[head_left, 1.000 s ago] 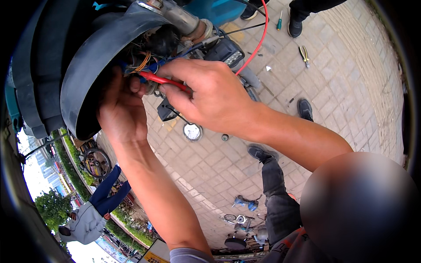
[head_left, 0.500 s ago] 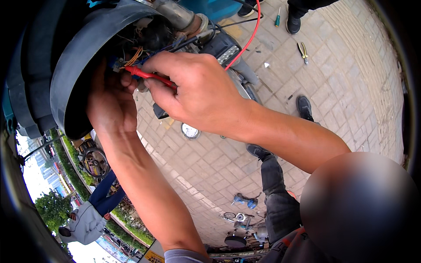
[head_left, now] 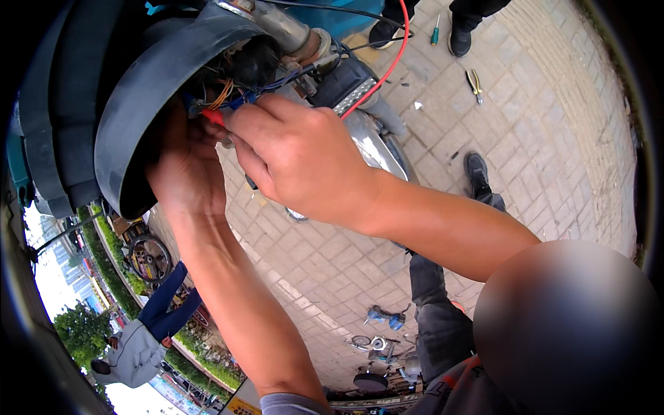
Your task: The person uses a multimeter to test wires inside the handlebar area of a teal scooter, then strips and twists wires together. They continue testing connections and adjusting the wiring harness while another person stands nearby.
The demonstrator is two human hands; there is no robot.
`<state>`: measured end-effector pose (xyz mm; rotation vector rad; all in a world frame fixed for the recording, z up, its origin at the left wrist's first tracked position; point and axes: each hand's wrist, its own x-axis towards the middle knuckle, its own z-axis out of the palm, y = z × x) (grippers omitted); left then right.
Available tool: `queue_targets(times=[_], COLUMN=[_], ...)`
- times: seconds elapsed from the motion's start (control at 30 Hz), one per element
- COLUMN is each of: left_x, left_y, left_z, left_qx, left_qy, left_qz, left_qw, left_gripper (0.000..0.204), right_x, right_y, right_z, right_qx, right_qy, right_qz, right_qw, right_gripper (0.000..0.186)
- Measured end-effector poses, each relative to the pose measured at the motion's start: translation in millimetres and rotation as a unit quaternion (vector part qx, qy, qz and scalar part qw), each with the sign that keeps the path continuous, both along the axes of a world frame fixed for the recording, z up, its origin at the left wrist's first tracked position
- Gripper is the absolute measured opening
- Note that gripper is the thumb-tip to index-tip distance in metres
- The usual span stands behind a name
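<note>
My right hand is closed in a pinch on a red test probe. Its tip points into a nest of thin wires, among them a few orange wires. My left hand reaches palm up under the curved black plastic housing. Its fingers curl around a small blue wire connector beside the probe tip; the fingertips are partly in shadow and hidden. A red cable arcs down from the top edge and passes behind my right hand.
Metal tubing and an LED lamp sit beside the wiring. On the paving lie pliers, a screwdriver and, farther down, a blue power tool. Another person's shoe stands near the top; a person in grey is at lower left.
My right hand has moved slightly down and covers more of the probe. The housing and my left hand appear a little farther right in view.
</note>
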<state>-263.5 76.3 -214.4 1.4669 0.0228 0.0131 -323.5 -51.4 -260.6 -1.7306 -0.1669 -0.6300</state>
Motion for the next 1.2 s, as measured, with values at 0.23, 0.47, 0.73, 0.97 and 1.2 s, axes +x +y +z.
queue_targets(times=[0.23,0.47,0.73,0.97,1.2], left_x=[-11.5,-30.2,-12.6,-12.7,-18.0], left_y=[-14.6,4.0,9.4,-3.5,-1.7], left_z=[-23.8,-46.0,-90.0,-60.3,-56.8], left_qx=[-0.032,0.197,0.306,0.305,0.303], left_qy=[-0.004,0.035,-0.105,-0.091,-0.073], left_qz=[0.068,0.057,0.026,-0.018,-0.004], left_qw=[0.997,0.978,0.946,0.948,0.95], left_gripper=[0.017,0.041,0.044,0.043,0.045], right_x=[1.7,-6.2,-19.4,-107.8,-75.8], right_y=[10.4,-2.4,-80.3,-128.0,-99.5], right_z=[3.9,26.6,48.5,32.5,46.2], right_qx=[0.289,0.078,-0.196,-0.233,-0.214], right_qy=[0.13,0.286,0.235,0.44,0.409], right_qz=[0.057,0.079,0.153,0.064,0.115], right_qw=[0.947,0.952,0.94,0.865,0.879], right_gripper=[0.012,0.018,0.036,0.033,0.032])
